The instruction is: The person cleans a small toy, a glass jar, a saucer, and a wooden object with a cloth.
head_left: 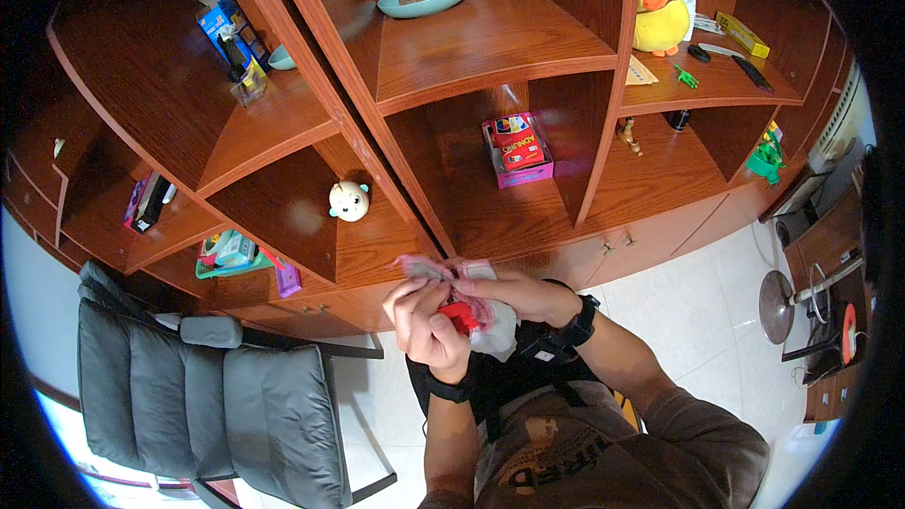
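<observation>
Close in front of my body, both hands work on a thin pink and white cloth (502, 332). My left hand (426, 322) has its fingers curled round one side of it, and a bright red piece (461, 317) shows beside the thumb. Whether the red piece is part of the cloth or a separate thing, I cannot tell. From the other side my right hand (528, 296) pinches the cloth, its fingertips close to the left ones. Some cloth sticks up past the fingertips, and a pale part hangs below the right hand.
A brown wooden shelf unit (500, 64) curves ahead, holding a pink box (520, 172) of red cards, a round white animal figure (349, 200) and a yellow duck plush (662, 19). To the left stands a dark grey padded chair (273, 415). A fan (777, 306) is at the right.
</observation>
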{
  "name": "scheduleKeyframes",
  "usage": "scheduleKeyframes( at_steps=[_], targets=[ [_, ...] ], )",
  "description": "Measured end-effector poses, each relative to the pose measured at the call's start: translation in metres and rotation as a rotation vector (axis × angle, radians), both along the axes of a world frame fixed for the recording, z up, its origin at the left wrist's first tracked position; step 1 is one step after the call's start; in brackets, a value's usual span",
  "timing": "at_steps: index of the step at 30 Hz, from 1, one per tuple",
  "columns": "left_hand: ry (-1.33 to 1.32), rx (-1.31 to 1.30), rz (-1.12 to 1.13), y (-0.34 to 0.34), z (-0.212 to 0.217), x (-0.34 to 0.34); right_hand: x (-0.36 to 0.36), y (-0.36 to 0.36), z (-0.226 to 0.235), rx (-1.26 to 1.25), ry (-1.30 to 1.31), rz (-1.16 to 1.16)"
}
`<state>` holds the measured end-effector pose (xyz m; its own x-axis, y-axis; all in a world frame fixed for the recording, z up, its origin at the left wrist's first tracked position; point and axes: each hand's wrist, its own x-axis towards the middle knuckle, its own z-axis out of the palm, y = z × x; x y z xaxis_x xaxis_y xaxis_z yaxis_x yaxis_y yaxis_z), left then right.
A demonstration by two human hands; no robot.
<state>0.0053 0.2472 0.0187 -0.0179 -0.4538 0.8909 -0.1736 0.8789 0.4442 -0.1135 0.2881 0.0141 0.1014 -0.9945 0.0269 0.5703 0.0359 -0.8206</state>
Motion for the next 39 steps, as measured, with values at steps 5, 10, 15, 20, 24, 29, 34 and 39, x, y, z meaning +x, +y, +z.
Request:
scheduleKeyframes(
  at_steps=[5,10,15,20,24,29,34,39],
  targets=[
    [-0.083,-0.060,0.056,-0.003,0.002,0.002,-0.006,0.007,0.006,0.069,-0.143,0.169],
    [-0.046,-0.038,0.048,0.001,-0.005,0.005,-0.001,0.009,0.004,0.074,-0.063,0.082],
    [-0.055,-0.066,0.077,0.004,-0.005,0.003,-0.005,0.007,-0.016,0.035,-0.197,0.089],
    [0.075,0.036,0.017,0.012,-0.006,-0.003,-0.008,0.011,-0.024,0.062,-0.297,0.105],
    [0.090,0.177,0.032,0.011,-0.004,-0.005,-0.011,0.012,-0.042,0.031,-0.399,0.248],
    [-0.076,0.116,0.029,0.003,0.002,-0.003,-0.003,0.011,-0.028,-0.116,-0.460,0.261],
    [-0.197,0.183,0.005,0.009,0.008,0.004,0.013,0.012,-0.016,-0.137,-0.214,-0.002],
    [-0.145,-0.023,0.044,0.015,0.012,0.006,0.016,0.020,-0.003,-0.220,0.036,-0.122]
  ],
)
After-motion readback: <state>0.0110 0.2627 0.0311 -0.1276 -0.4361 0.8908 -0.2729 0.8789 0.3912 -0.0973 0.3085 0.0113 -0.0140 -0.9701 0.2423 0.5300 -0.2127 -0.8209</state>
